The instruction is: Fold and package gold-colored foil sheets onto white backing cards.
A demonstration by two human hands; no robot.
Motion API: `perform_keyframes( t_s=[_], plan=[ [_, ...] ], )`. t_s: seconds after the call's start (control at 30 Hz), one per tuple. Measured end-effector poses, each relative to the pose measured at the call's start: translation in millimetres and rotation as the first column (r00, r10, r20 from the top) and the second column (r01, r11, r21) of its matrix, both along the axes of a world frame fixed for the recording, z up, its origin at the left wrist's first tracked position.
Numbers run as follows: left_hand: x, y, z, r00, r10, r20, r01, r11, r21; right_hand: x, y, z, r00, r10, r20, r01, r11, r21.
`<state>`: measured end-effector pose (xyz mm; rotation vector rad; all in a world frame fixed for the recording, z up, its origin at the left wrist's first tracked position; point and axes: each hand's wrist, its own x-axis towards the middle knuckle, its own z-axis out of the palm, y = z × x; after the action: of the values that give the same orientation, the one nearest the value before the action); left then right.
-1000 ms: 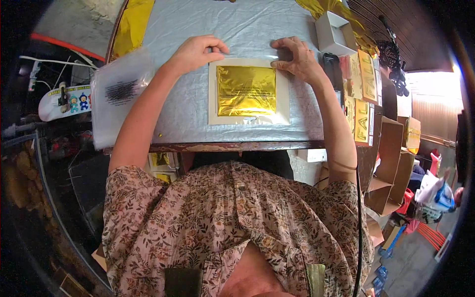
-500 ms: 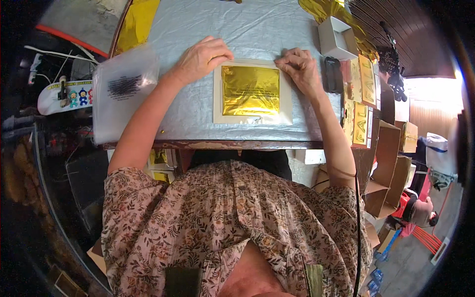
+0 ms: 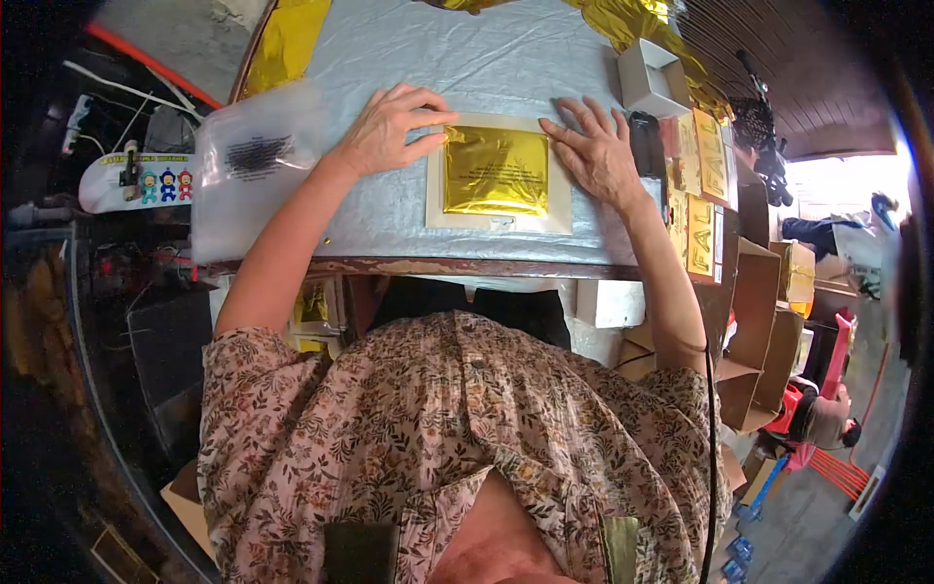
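Observation:
A folded gold foil square (image 3: 496, 170) lies on a cream card backing (image 3: 498, 220) on the grey-covered table (image 3: 389, 224). My left hand (image 3: 389, 127) rests at the card's upper left corner, fingers spread and fingertips touching the foil's edge. My right hand (image 3: 595, 151) lies flat with fingers apart on the card's right side, next to the foil. Neither hand grips anything.
A stack of clear plastic bags (image 3: 253, 165) lies at the table's left end. A small white box (image 3: 654, 78), a black device (image 3: 644, 144) and packed gold items (image 3: 699, 204) sit to the right. Crumpled gold foil (image 3: 642, 19) lies at the far edge. Cardboard boxes (image 3: 759, 321) stand at right.
Both hands slid closer onto the card: the left came down onto its upper left corner, the right moved from a dark object at the corner to lie flat on the right side.

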<state>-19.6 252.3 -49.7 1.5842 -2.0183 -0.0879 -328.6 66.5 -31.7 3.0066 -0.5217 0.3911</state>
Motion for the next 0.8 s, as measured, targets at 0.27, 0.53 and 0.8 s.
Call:
perform_keyframes(
  t_s=[0.27, 0.53, 0.8],
  plan=[
    [-8.6, 5.2, 2.6, 0.997, 0.048, 0.065, -0.048, 0.999, 0.007, 89.4, 88.7, -29.6, 0.997, -0.074, -0.007, 0.074, 0.978, 0.196],
    [-13.2, 11.0, -6.2, 0.983, 0.139, 0.12, -0.134, 0.99, -0.052, 70.9, 84.7, -37.4, 0.975, -0.196, 0.103, 0.171, 0.962, 0.212],
    [-20.3, 14.9, -9.6, 0.968, 0.213, 0.133, -0.199, 0.973, -0.116, 21.6, 53.3, -41.8, 0.949, -0.313, 0.047, 0.295, 0.929, 0.224]
  ],
)
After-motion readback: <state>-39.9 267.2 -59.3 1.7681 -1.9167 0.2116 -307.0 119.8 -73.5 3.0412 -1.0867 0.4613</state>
